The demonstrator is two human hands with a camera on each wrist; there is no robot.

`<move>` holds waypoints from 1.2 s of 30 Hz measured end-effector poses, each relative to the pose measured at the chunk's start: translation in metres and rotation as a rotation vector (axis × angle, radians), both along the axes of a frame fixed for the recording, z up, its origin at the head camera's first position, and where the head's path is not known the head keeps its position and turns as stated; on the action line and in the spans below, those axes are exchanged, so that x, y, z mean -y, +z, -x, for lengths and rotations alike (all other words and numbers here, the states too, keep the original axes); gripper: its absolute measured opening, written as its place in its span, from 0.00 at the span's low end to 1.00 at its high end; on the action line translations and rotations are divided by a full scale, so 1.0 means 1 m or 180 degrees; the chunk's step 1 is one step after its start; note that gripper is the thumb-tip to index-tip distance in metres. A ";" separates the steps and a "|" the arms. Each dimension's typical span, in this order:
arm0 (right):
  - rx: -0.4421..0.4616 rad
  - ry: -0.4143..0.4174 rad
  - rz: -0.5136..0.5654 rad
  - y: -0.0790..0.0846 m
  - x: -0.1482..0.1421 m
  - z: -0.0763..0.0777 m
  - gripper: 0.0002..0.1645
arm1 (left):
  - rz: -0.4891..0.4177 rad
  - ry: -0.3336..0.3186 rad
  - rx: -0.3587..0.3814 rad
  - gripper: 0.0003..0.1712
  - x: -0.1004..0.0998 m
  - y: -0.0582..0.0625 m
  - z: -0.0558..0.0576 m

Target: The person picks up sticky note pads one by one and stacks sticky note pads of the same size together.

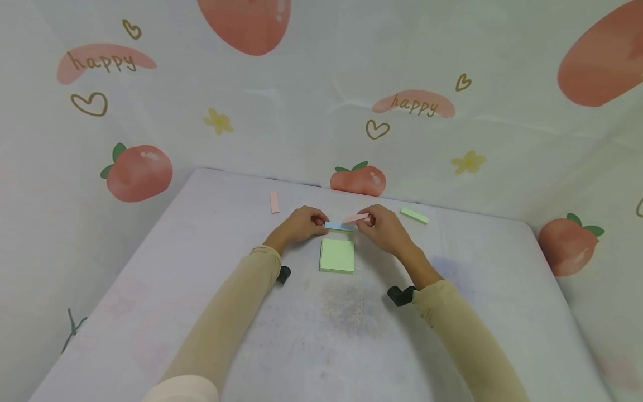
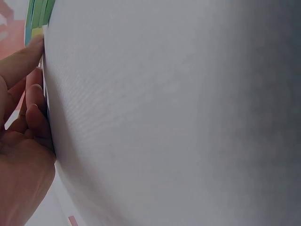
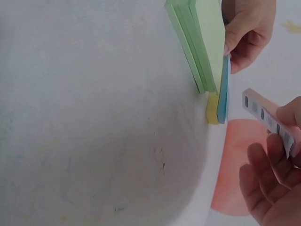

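Note:
Beyond a square pad of light green sticky notes (image 1: 337, 256) lies a narrow blue sticky note pad (image 1: 339, 226), with a yellow pad (image 3: 212, 110) against it. My left hand (image 1: 301, 223) pinches the left end of this blue and yellow pair between thumb and fingers. In my right hand (image 1: 384, 228) is a narrow pink sticky note pad (image 3: 263, 114), gripped at one end by thumb and fingers. The pink pad is raised just above the right part of the blue one, and its underside shows a row of printed marks in the right wrist view.
Another pink strip pad (image 1: 274, 202) lies at the back left of the white table (image 1: 281, 346), and a narrow green pad (image 1: 414, 216) at the back right. A printed cloth (image 1: 301, 128) hangs behind the table edge. Black wrist cameras (image 1: 401, 296) stick out inward from the sleeves.

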State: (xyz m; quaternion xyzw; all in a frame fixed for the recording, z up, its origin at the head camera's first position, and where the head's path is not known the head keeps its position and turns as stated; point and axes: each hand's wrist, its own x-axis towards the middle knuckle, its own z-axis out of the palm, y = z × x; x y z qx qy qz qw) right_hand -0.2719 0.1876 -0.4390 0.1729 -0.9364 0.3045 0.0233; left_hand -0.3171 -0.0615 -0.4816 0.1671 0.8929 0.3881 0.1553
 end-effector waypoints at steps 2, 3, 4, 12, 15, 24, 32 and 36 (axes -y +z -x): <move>0.0053 -0.0010 0.0046 0.000 0.000 0.001 0.17 | 0.0012 0.0000 0.0000 0.18 0.000 0.000 0.000; 0.0080 -0.0011 0.0053 0.000 0.000 0.001 0.18 | 0.0020 -0.0002 -0.0007 0.18 0.000 -0.001 0.000; 0.0101 -0.0001 0.0064 0.000 0.001 0.001 0.19 | 0.0022 -0.0005 -0.0012 0.18 0.000 0.000 0.000; 0.0300 -0.0003 0.0198 -0.004 0.005 0.005 0.21 | 0.0027 -0.0010 -0.0028 0.17 0.000 0.001 0.000; 0.0335 -0.0022 0.0208 -0.007 0.007 0.006 0.21 | 0.0025 -0.0005 -0.0012 0.17 0.000 0.001 0.000; 0.0374 -0.0050 0.0174 -0.016 0.012 0.012 0.22 | 0.0044 0.0007 -0.0006 0.17 -0.001 0.004 -0.002; 0.0303 0.0026 0.0055 -0.021 0.013 0.017 0.22 | 0.0025 0.0002 -0.0011 0.18 -0.001 0.003 -0.002; 0.0285 0.0052 -0.0004 -0.025 0.013 0.017 0.22 | 0.0042 0.0004 -0.0024 0.19 -0.001 0.004 -0.002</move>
